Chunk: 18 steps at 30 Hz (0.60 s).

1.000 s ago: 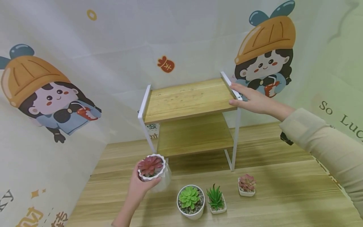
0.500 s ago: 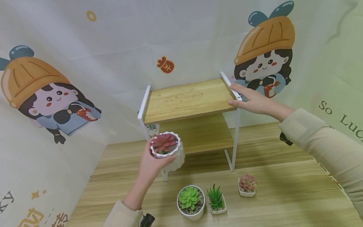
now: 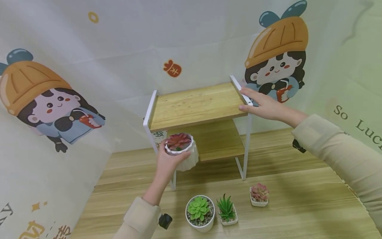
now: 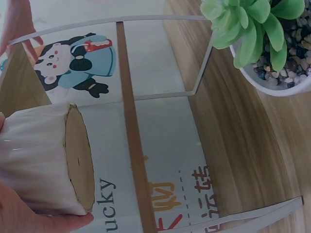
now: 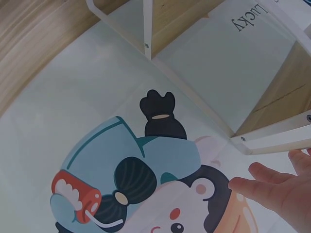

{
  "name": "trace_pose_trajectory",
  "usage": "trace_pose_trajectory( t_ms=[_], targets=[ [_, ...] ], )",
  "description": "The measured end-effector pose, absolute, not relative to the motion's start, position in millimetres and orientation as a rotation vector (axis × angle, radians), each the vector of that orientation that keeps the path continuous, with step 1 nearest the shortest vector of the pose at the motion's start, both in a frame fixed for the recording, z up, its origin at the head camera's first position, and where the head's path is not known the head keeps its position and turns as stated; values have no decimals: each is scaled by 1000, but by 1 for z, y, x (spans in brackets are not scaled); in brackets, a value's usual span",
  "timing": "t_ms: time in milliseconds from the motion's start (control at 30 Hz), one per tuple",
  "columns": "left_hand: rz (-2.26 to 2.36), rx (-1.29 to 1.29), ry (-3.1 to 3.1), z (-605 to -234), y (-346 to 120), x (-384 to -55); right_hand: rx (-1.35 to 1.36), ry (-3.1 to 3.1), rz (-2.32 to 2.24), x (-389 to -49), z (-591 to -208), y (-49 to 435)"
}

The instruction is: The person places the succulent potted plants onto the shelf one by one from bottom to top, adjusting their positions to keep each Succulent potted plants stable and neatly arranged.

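Observation:
My left hand (image 3: 168,159) grips a white, scallop-rimmed flowerpot (image 3: 191,159) with a red succulent (image 3: 179,141) in it. The pot is in front of the left part of the shelf's lower board (image 3: 219,141). In the left wrist view the pot's tan base (image 4: 79,158) shows, with fingers and thumb around its side. My right hand (image 3: 262,104) rests on the white right rail (image 3: 237,84) of the two-tier shelf, thumb at the top board (image 3: 197,104). In the right wrist view its fingers (image 5: 262,191) reach out loosely beside the rail.
On the wooden tabletop (image 3: 286,212) before the shelf stand a round pot with a green succulent (image 3: 198,209), a small square pot with a spiky green plant (image 3: 226,210) and a small pink succulent (image 3: 259,194). A printed cloth (image 3: 125,66) hangs behind.
My left hand has lifted the potted red succulent up and to the right, from beside the shelf's left leg to before the lower board. The right hand stays on the rail.

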<state>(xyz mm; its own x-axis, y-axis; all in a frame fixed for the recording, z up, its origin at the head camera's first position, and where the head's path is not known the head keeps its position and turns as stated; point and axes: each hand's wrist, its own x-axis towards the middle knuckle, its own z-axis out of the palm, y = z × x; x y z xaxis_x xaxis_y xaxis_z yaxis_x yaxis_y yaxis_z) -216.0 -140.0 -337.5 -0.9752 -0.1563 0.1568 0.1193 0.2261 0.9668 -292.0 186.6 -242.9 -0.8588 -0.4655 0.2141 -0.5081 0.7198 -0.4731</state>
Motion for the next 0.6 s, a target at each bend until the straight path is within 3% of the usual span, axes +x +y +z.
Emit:
trace_pose_trajectory(
  t_ms=[600],
  targets=[
    [-1711,96,-2215,-361,-140,-242,788,-2841,827,-291,-244,186]
  ],
)
